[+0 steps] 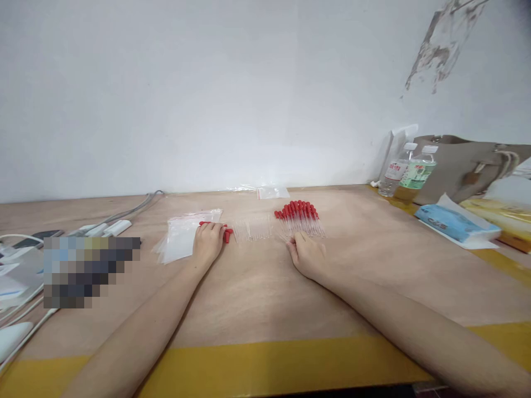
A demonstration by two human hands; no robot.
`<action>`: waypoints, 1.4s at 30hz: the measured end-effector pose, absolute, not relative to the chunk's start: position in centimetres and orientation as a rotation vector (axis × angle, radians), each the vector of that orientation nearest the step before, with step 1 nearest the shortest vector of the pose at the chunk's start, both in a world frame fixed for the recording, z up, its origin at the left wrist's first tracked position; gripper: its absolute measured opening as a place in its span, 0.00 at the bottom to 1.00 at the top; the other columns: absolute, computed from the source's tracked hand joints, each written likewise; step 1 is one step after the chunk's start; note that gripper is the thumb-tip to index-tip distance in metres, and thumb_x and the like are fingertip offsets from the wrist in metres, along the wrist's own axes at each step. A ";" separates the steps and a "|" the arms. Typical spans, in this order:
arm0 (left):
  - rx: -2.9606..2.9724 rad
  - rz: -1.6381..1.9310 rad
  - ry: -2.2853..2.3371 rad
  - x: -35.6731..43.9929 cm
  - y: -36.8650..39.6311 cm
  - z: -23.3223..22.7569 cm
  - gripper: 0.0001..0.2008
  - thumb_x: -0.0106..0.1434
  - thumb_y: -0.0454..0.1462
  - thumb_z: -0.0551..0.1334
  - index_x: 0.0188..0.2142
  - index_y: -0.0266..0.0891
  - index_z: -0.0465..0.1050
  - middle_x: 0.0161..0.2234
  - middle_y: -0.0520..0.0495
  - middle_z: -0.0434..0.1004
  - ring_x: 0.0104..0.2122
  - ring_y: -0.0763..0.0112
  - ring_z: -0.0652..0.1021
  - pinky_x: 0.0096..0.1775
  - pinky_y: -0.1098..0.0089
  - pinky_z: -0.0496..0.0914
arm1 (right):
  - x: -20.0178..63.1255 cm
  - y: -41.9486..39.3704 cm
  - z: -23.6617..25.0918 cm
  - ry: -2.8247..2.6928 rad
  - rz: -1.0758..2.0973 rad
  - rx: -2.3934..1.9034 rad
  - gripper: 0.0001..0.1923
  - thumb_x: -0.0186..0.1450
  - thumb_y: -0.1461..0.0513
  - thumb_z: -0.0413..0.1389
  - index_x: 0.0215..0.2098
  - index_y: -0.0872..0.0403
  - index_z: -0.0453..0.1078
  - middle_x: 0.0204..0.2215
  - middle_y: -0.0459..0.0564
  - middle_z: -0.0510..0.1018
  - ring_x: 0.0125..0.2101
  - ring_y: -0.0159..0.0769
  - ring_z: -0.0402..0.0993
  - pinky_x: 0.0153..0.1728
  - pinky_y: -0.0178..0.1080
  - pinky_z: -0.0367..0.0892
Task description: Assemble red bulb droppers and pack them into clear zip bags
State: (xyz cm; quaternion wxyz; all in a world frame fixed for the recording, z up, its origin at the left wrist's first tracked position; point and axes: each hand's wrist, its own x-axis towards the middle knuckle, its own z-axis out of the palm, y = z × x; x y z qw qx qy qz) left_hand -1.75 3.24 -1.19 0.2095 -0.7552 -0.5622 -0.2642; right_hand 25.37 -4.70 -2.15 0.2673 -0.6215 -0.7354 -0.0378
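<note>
Yellow tape strip (pixel 265 362) along near table edge; both forearms reach over it onto plywood table (pixel 257 287). Left hand (pixel 208 243) curled loosely, fingers on few red-bulb droppers (pixel 226 232) beside stack of clear zip bags (pixel 182 237) just to its left. Right hand (pixel 307 257) palm down, fingers half bent, tips touching near end of dropper pile (pixel 299 218); grasp not clear. Pile lies straight ahead of right hand, glass stems toward person, bulbs away. Droppers too many to count; separate clear tubes (pixel 253 229) between hands. Two water bottles (pixel 409 171) far right
</note>
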 end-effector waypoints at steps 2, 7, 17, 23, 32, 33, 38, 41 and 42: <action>-2.122 -0.782 -1.598 -1.6 3.1 -1.0 0.16 0.63 0.38 0.46 0.33 0.36 0.71 0.32 0.41 0.74 0.36 0.60 0.72 0.40 0.62 0.63 | 25.5 -4.6 -2.4 -1.967 -0.122 -1.659 0.08 0.64 0.60 0.43 0.32 0.54 0.60 0.32 0.48 0.71 0.30 0.33 0.66 0.23 0.35 0.47; -2.155 -0.945 -1.718 -1.3 2.1 -0.2 0.13 0.64 0.37 0.44 0.36 0.38 0.67 0.33 0.44 0.73 0.34 0.62 0.72 0.34 0.66 0.65 | 25.7 -4.2 -2.8 -1.994 -0.228 -1.527 0.08 0.63 0.61 0.43 0.30 0.56 0.61 0.26 0.49 0.70 0.28 0.35 0.65 0.28 0.36 0.51; -2.235 -1.386 -1.496 0.4 0.3 -0.4 0.12 0.61 0.33 0.48 0.37 0.37 0.69 0.39 0.44 0.72 0.40 0.66 0.72 0.43 0.66 0.65 | 26.0 -3.7 -3.3 -1.997 -0.116 -1.248 0.08 0.63 0.63 0.44 0.33 0.56 0.63 0.28 0.50 0.71 0.29 0.36 0.65 0.32 0.38 0.57; -2.613 -1.587 -1.631 3.9 -1.6 -2.3 0.08 0.56 0.41 0.59 0.30 0.37 0.68 0.28 0.49 0.72 0.28 0.71 0.74 0.30 0.71 0.68 | 25.5 -3.6 -3.3 -2.023 -0.069 -1.074 0.12 0.63 0.66 0.44 0.41 0.54 0.67 0.32 0.50 0.73 0.34 0.35 0.67 0.37 0.38 0.60; -2.883 -1.575 -1.515 4.8 -1.2 -3.3 0.11 0.61 0.40 0.52 0.39 0.38 0.67 0.36 0.46 0.68 0.34 0.69 0.75 0.38 0.66 0.70 | 25.1 -3.9 -2.8 -2.067 -0.057 -1.032 0.11 0.63 0.67 0.44 0.38 0.54 0.67 0.32 0.50 0.73 0.33 0.35 0.67 0.39 0.40 0.58; -2.877 -1.558 -1.503 4.8 -1.1 -3.3 0.11 0.61 0.41 0.52 0.38 0.38 0.68 0.35 0.45 0.68 0.34 0.69 0.74 0.37 0.66 0.70 | 25.2 -3.9 -2.9 -2.069 -0.058 -1.031 0.10 0.63 0.67 0.44 0.38 0.54 0.67 0.32 0.50 0.73 0.33 0.35 0.67 0.38 0.40 0.58; -2.845 -1.562 -1.474 4.7 -0.9 -3.4 0.11 0.62 0.41 0.52 0.36 0.37 0.68 0.33 0.46 0.69 0.33 0.69 0.74 0.37 0.66 0.70 | 25.3 -3.8 -3.0 -2.050 -0.040 -1.055 0.09 0.63 0.65 0.45 0.37 0.54 0.66 0.32 0.50 0.73 0.34 0.35 0.67 0.37 0.39 0.58; -2.854 -1.569 -1.472 4.6 -0.9 -3.3 0.11 0.62 0.40 0.52 0.36 0.37 0.68 0.33 0.45 0.71 0.33 0.69 0.74 0.36 0.67 0.70 | 25.4 -3.8 -3.0 -2.045 -0.026 -1.071 0.09 0.63 0.65 0.45 0.36 0.54 0.66 0.32 0.50 0.72 0.34 0.34 0.67 0.37 0.38 0.57; -2.862 -1.572 -1.474 4.6 -0.9 -3.3 0.11 0.61 0.40 0.52 0.36 0.37 0.68 0.32 0.45 0.71 0.33 0.69 0.75 0.36 0.67 0.70 | 25.4 -3.9 -3.0 -2.057 -0.023 -1.069 0.09 0.63 0.65 0.45 0.37 0.54 0.66 0.32 0.50 0.73 0.33 0.34 0.67 0.37 0.38 0.56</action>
